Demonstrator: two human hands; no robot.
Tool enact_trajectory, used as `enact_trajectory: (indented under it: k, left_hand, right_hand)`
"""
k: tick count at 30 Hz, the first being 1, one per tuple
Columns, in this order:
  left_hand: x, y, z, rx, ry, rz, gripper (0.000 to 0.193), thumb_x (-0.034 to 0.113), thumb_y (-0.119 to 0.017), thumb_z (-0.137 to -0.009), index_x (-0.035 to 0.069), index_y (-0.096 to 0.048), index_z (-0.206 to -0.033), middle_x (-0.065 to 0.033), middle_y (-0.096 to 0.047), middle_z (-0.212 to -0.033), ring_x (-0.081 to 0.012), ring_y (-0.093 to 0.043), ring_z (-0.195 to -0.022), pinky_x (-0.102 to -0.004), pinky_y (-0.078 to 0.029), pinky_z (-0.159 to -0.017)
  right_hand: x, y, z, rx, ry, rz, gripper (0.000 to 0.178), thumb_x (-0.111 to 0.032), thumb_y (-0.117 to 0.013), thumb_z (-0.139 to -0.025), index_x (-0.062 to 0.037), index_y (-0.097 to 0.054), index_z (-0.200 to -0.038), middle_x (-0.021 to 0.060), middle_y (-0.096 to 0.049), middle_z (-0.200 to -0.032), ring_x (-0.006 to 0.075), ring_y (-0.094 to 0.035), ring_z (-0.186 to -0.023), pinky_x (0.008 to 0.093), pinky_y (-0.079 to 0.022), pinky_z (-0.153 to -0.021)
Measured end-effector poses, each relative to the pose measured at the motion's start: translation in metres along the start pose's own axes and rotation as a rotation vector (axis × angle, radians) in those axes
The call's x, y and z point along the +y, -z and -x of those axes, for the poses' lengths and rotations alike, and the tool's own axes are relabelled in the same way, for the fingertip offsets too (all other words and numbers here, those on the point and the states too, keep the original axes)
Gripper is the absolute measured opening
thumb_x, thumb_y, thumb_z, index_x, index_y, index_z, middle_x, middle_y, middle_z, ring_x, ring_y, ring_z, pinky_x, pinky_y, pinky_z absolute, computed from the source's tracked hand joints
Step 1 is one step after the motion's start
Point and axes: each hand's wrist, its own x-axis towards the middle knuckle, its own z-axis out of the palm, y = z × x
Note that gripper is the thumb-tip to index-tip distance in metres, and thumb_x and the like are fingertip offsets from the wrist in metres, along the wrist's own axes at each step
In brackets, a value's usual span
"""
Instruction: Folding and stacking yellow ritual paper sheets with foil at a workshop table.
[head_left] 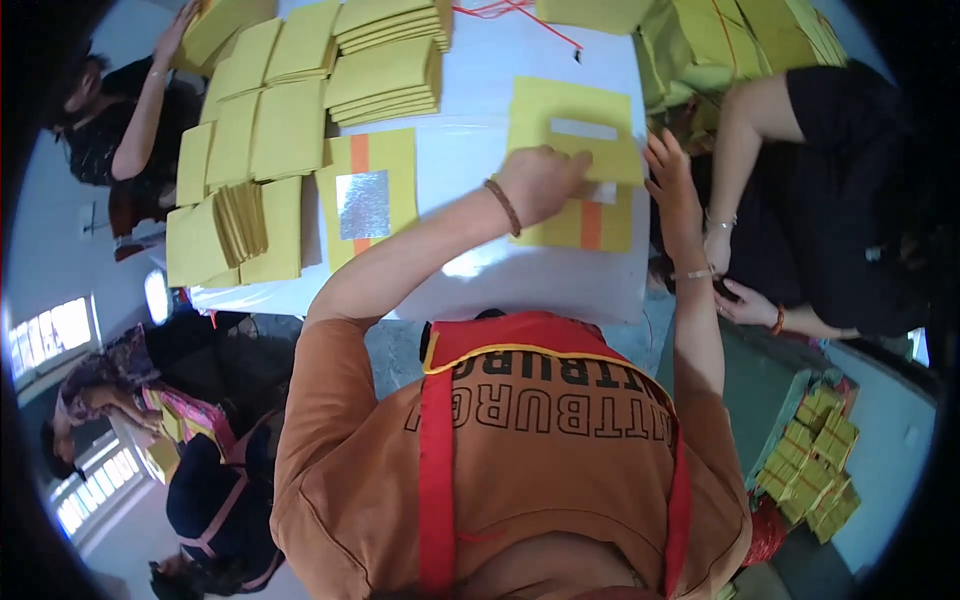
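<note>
A yellow paper sheet (545,228) with an orange stripe and silver patches lies in front of me, partly folded over. My left hand (545,185) is closed, its fingertips on the folded part; a brown bracelet circles that wrist. Just off the sheet's right edge, by the table's side, my right hand (675,185) has its fingers spread and holds nothing. To the left of my left forearm, another yellow sheet (400,180) with an orange stripe and a silver square (363,205) lies flat.
Stacks of folded yellow paper (290,120) cover the left of the white table (465,180). A red cord (545,25) lies at the far side. A person in black (850,190) is close on the right; another (130,130) is at the left. Yellow bundles (815,460) are piled at the lower right.
</note>
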Motion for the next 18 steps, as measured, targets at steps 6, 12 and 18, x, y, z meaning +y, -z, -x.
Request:
enact_trajectory:
  k: [6,12,18]
  left_hand:
    - [-0.105,0.106,0.036,0.516,0.124,0.045,0.041,0.006,-0.054,-0.077,0.015,-0.053,-0.117,-0.0110,-0.062,-0.098,-0.0287,-0.059,-0.088,-0.0374,-0.046,-0.073]
    - [-0.223,0.075,0.069,0.262,0.223,-0.587,0.043,0.005,-0.052,-0.077,0.021,-0.051,-0.116,-0.0013,-0.056,-0.110,-0.0194,-0.052,-0.102,-0.0367,-0.038,-0.084]
    - [-0.233,0.076,0.053,0.076,0.381,-0.540,0.050,0.008,-0.051,-0.077,0.021,-0.044,-0.124,-0.0032,-0.053,-0.117,-0.0215,-0.049,-0.108,-0.0404,-0.038,-0.088]
  right_hand:
    - [0.022,-0.001,0.014,0.208,0.079,-0.029,0.051,-0.040,-0.033,-0.094,-0.0081,-0.034,-0.134,0.0085,-0.038,-0.134,0.0186,-0.039,-0.120,0.0360,-0.029,-0.097]
    - [0.037,-0.014,0.000,0.210,0.218,0.146,0.036,-0.018,-0.049,-0.089,-0.0015,-0.048,-0.121,0.0092,-0.050,-0.119,0.0171,-0.049,-0.107,0.0275,-0.036,-0.090]
    - [0.034,-0.013,0.002,0.216,0.167,0.264,0.030,-0.011,-0.052,-0.086,-0.0003,-0.054,-0.114,0.0081,-0.052,-0.115,0.0163,-0.051,-0.102,0.0266,-0.038,-0.087]
